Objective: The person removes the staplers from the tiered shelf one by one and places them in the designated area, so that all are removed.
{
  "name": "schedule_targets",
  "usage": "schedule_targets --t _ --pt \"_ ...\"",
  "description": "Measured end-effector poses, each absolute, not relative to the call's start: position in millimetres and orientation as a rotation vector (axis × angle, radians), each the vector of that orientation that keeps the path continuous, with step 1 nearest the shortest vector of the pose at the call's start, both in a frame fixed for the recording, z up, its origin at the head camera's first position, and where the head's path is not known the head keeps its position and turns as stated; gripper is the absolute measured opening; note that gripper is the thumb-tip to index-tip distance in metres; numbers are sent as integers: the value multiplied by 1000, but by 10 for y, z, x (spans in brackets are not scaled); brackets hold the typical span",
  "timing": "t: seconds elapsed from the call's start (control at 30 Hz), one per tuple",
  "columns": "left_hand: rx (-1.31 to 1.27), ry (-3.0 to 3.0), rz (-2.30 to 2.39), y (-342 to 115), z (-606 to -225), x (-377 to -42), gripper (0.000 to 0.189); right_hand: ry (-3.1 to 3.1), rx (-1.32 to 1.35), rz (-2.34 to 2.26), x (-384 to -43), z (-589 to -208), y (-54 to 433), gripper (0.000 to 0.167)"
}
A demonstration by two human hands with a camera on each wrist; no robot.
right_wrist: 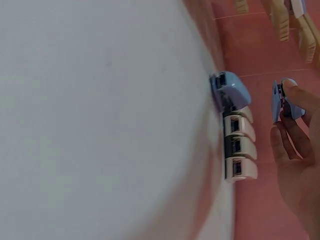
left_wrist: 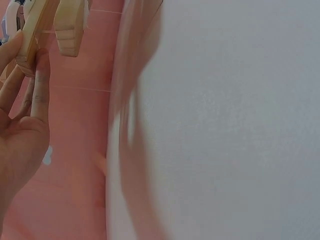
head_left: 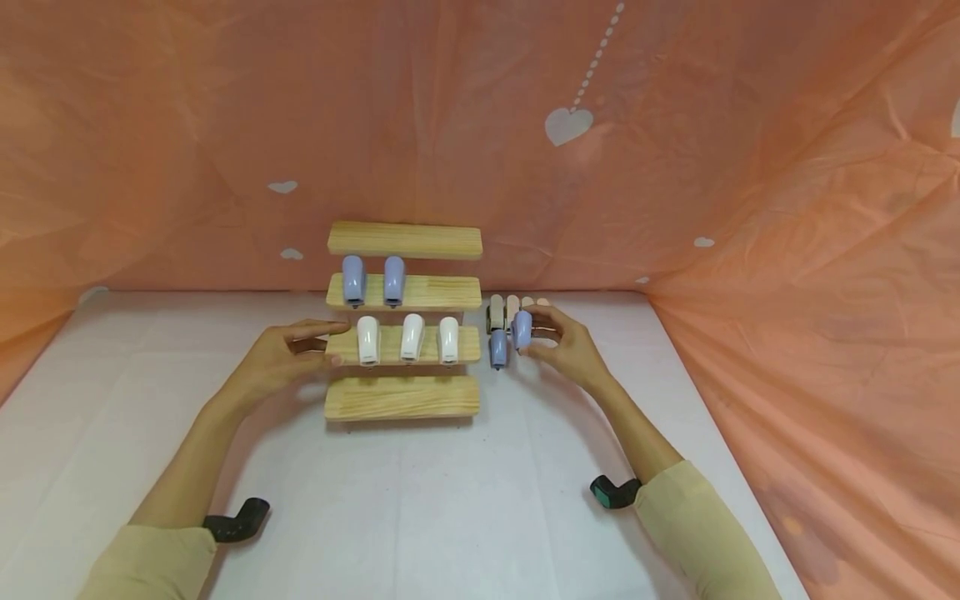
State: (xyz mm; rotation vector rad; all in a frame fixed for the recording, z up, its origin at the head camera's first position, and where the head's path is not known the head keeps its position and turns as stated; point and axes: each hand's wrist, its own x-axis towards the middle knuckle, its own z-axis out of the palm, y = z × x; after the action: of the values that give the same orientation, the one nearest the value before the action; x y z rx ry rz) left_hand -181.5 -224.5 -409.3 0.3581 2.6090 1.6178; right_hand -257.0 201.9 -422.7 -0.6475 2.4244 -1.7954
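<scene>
My left hand (head_left: 279,357) grips the left end of a wooden tiered rack, thumb and fingers either side of one step (left_wrist: 37,30). Three white staplers (head_left: 412,337) stand in a row on that step. Two lavender-blue staplers (head_left: 353,281) sit on the step above, toward its left. To the right of the rack, my right hand (head_left: 566,346) pinches another lavender-blue stapler (right_wrist: 276,102) between thumb and fingers, raised off the table. Just left of it, one more blue stapler (head_left: 498,348) stands on the table, in front of several pale beige-pink staplers (right_wrist: 241,168).
The rack's top step (head_left: 405,240) and bottom step (head_left: 401,398) are bare wood. A white cloth (head_left: 420,517) covers the table. An orange-pink curtain (head_left: 465,125) with pale hearts hangs behind and along the right side. Both wrists carry black devices (head_left: 238,522).
</scene>
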Motion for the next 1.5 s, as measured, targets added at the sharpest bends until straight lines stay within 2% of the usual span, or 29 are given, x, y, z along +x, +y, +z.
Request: schedule_targets --t 0.93,1.5 --pt "359 2611 1609 -2254 -4102 -1820 50 2551 -523 -1524 -2622 -4589 2032 61" --pt "344 2582 1638 -2247 -4089 -1797 51 2559 -531 -1507 -2623 -4598 2008 64"
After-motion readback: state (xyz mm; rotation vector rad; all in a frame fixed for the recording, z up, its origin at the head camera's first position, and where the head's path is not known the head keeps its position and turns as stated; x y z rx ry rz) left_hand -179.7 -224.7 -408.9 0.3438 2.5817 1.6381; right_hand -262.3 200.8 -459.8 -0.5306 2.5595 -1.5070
